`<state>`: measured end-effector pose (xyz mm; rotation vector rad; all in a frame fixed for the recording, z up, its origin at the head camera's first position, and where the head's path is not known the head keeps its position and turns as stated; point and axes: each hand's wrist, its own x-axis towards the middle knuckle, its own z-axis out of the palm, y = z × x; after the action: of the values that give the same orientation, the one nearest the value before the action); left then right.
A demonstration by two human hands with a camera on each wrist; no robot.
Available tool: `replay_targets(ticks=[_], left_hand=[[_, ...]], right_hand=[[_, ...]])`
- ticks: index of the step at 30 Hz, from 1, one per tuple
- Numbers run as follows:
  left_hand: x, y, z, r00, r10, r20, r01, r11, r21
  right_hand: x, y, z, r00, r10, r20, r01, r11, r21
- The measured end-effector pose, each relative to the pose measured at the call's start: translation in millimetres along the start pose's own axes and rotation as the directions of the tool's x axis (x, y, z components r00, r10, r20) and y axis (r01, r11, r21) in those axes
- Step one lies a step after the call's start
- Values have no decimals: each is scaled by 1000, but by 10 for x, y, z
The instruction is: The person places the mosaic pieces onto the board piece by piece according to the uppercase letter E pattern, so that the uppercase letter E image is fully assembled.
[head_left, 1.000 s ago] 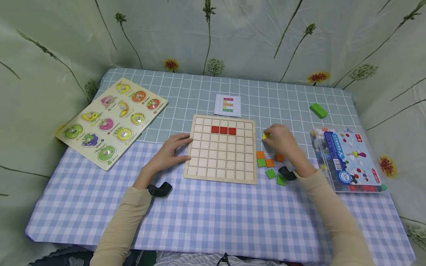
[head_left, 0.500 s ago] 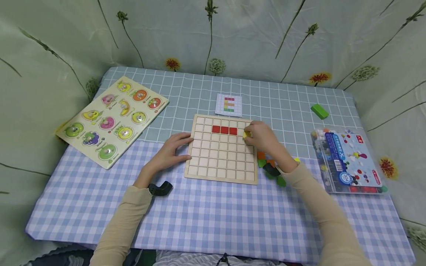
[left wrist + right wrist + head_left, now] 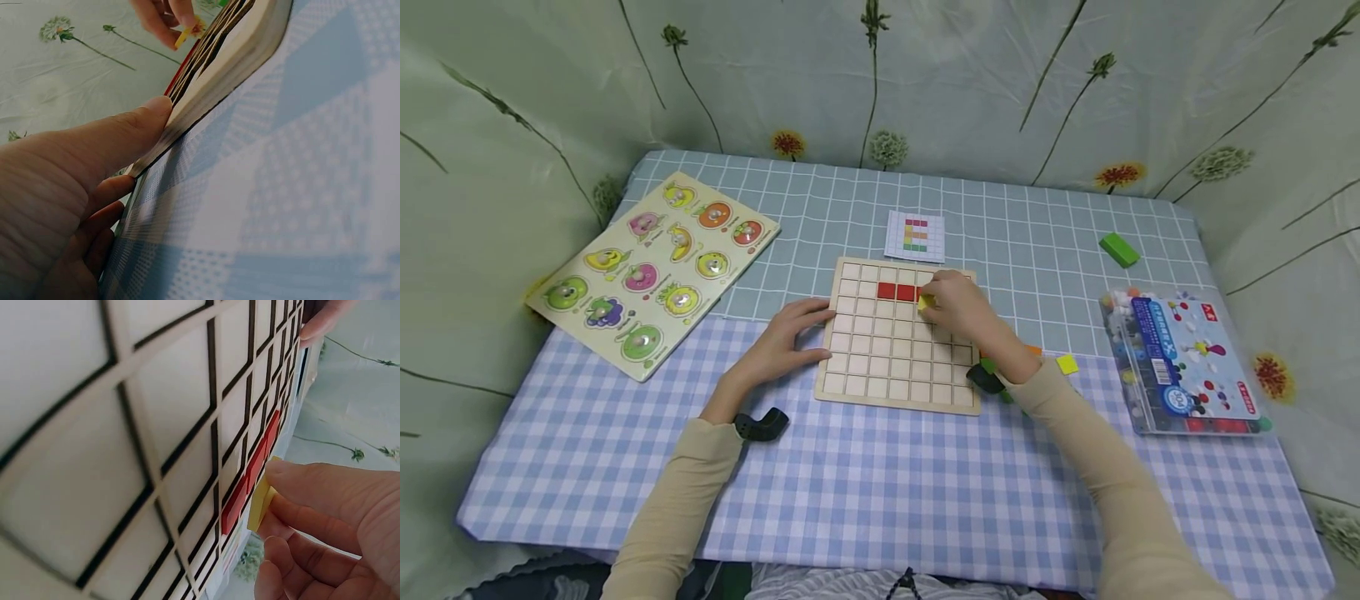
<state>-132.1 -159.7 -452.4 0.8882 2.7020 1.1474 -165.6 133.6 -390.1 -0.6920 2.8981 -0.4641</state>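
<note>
A wooden grid board (image 3: 880, 406) lies in the middle of the table, with red square tiles (image 3: 896, 292) in a row near its top. Between thumb and fingers, my right hand (image 3: 958, 304) pinches a yellow square tile (image 3: 261, 495), held tilted above the board close to the rightmost red tile, which it partly covers in the head view. My left hand (image 3: 786, 337) rests at the board's left edge, thumb (image 3: 134, 125) against the rim and fingers lightly bent alongside. Beyond the board's far edge lies a pattern card (image 3: 914, 237) with coloured squares on a grid.
Right of the board lie another yellow tile (image 3: 1067, 363) and orange and green tiles, partly hidden under the right wrist. A plastic box (image 3: 1187, 362) of coloured pieces is at the right, a green block (image 3: 1120, 249) behind it. A fruit puzzle board (image 3: 655, 275) lies at the left.
My right hand has carried the yellow tile leftward from beside the board to over the red row. Another yellow tile has come into sight at the right. The left hand stays put.
</note>
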Motion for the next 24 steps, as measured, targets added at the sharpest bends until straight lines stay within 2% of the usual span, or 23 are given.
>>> replay_targets(ticks=[4,14,24], left_hand=[[1,0,1,1000,1,-2,-1,1000,-5],[5,-7,0,1000,0,-4,0,1000,1],[7,-32,14,1000,1,-3,-1,1000,-2]], right_hand=[[19,-43,33,1000,6,9,-6,1000,10],[100,-133,116,999,-37,-4,37,999,18],[207,-246,176,996,-87,26,87,996,-19]])
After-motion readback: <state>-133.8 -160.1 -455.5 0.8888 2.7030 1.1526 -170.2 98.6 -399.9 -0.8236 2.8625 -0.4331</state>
